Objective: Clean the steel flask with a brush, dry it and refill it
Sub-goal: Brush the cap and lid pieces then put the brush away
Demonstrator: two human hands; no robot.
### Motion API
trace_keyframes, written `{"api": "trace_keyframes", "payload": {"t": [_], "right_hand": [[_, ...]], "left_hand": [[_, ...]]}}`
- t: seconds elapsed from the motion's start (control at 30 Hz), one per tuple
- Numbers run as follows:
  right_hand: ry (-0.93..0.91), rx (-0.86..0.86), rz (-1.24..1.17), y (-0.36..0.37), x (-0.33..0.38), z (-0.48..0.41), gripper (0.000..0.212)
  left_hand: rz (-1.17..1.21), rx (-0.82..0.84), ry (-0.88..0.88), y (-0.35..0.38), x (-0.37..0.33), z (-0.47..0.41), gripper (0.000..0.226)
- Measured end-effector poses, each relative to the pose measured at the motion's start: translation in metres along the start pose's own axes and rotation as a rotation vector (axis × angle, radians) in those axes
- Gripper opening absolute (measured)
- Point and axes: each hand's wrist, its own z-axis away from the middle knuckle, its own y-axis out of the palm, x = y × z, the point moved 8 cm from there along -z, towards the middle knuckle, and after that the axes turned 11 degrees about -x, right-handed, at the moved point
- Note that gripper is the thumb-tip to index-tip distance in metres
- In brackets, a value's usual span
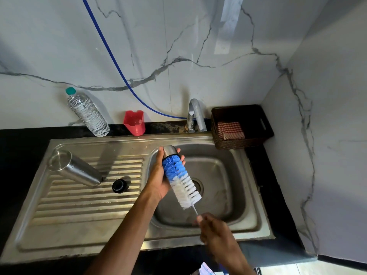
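Over the sink basin (pixel 222 175), my left hand (pixel 158 175) grips a small steel cup-shaped cap (pixel 170 150), its open end facing me. A blue and white bottle brush (pixel 181 179) pokes into that cap with its blue tip. My right hand (pixel 212 229) grips the brush's thin handle near its end. The steel flask body (pixel 75 169) lies on its side on the ribbed drainboard (pixel 89 195) at the left, mouth toward the right. A small black stopper (pixel 119 185) sits on the drainboard beside the flask's mouth.
A clear water bottle (pixel 87 114) with a teal cap leans on the marble wall. Beside it are a red plastic holder (pixel 134 122), the steel tap (pixel 195 116) and a blue hose (pixel 111 54). A dark wicker basket (pixel 241 126) holds a checked cloth (pixel 230 130).
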Motion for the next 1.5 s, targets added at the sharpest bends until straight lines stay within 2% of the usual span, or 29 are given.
{"api": "trace_keyframes", "payload": {"t": [0.03, 0.07, 0.1, 0.13, 0.17, 0.2, 0.27, 0.3, 0.37, 0.47, 0.63, 0.73, 0.8, 0.87, 0.9, 0.97, 1.0, 1.1, 1.17, 1.2, 1.33, 1.4, 1.5], "right_hand": [[-0.136, -0.035, 0.343, -0.005, -0.003, -0.001, 0.027], [-0.186, -0.080, 0.577, -0.011, -0.004, -0.005, 0.017], [-0.147, -0.105, 0.660, -0.017, -0.008, -0.014, 0.012], [-0.106, -0.085, 0.630, -0.015, -0.008, -0.008, 0.006], [-0.100, -0.112, 0.479, -0.014, -0.004, -0.005, 0.002], [-0.051, -0.100, 0.262, -0.012, 0.001, -0.004, 0.010], [0.256, 0.046, -0.208, -0.001, -0.008, -0.001, 0.021], [0.342, 0.100, -0.312, 0.004, -0.007, 0.002, 0.022], [0.366, 0.127, -0.347, 0.003, -0.005, 0.002, 0.023], [0.336, 0.117, -0.344, -0.004, -0.006, 0.003, 0.023], [0.348, 0.254, -0.439, -0.011, -0.022, 0.022, 0.025], [0.193, 0.206, -0.242, -0.027, -0.035, 0.031, 0.044], [0.140, 0.052, -0.123, -0.050, -0.046, 0.037, 0.059], [0.101, -0.117, -0.045, -0.078, -0.048, 0.039, 0.069], [0.073, -0.183, 0.017, -0.089, -0.045, 0.038, 0.063], [-0.029, -0.280, 0.216, -0.105, -0.027, 0.035, 0.022], [-0.083, -0.323, 0.319, -0.109, -0.018, 0.031, 0.013], [-0.162, -0.353, 0.538, -0.096, -0.002, 0.020, 0.020], [-0.221, -0.342, 0.628, -0.077, 0.000, 0.012, 0.043], [-0.251, -0.339, 0.648, -0.068, 0.002, 0.005, 0.049], [-0.339, -0.363, 0.653, -0.047, 0.022, -0.022, 0.033], [-0.391, -0.376, 0.663, -0.046, 0.026, -0.024, 0.041], [-0.404, -0.382, 0.635, -0.049, 0.007, -0.012, 0.060]], "left_hand": [[-0.017, 0.000, 0.012, -0.001, 0.001, -0.001, 0.064], [-0.033, -0.002, 0.022, -0.003, 0.002, -0.001, 0.066], [-0.052, -0.007, 0.033, -0.004, 0.004, -0.001, 0.065], [-0.066, -0.013, 0.048, -0.006, 0.005, -0.001, 0.064], [-0.080, -0.016, 0.072, -0.007, 0.006, -0.001, 0.062], [-0.085, -0.013, 0.094, -0.009, 0.006, -0.001, 0.062], [-0.062, -0.003, 0.114, -0.011, 0.006, -0.002, 0.074], [-0.051, 0.008, 0.122, -0.011, 0.006, -0.003, 0.082], [-0.053, 0.022, 0.148, -0.008, 0.004, -0.002, 0.084], [-0.056, -0.015, 0.157, -0.006, 0.004, -0.002, 0.064], [-0.003, -0.058, 0.088, 0.001, 0.006, 0.003, 0.047], [0.082, -0.109, 0.088, -0.011, -0.005, -0.005, 0.054], [0.111, -0.118, 0.130, -0.021, -0.016, -0.015, 0.049], [0.109, -0.136, 0.134, -0.027, -0.019, -0.017, 0.033], [0.077, -0.133, 0.145, -0.029, -0.020, -0.018, 0.028], [-0.032, -0.146, 0.182, -0.030, -0.019, -0.019, 0.032], [-0.074, -0.158, 0.203, -0.030, -0.017, -0.020, 0.035], [-0.157, -0.215, 0.235, -0.026, -0.012, -0.021, 0.039], [-0.197, -0.196, 0.235, -0.016, -0.005, -0.016, 0.035], [-0.224, -0.179, 0.241, -0.010, -0.001, -0.013, 0.031], [-0.364, -0.084, 0.345, 0.009, 0.008, -0.001, 0.022], [-0.363, -0.056, 0.378, 0.013, 0.006, 0.002, 0.025], [-0.264, -0.099, 0.395, 0.005, -0.005, -0.001, 0.026]]}}
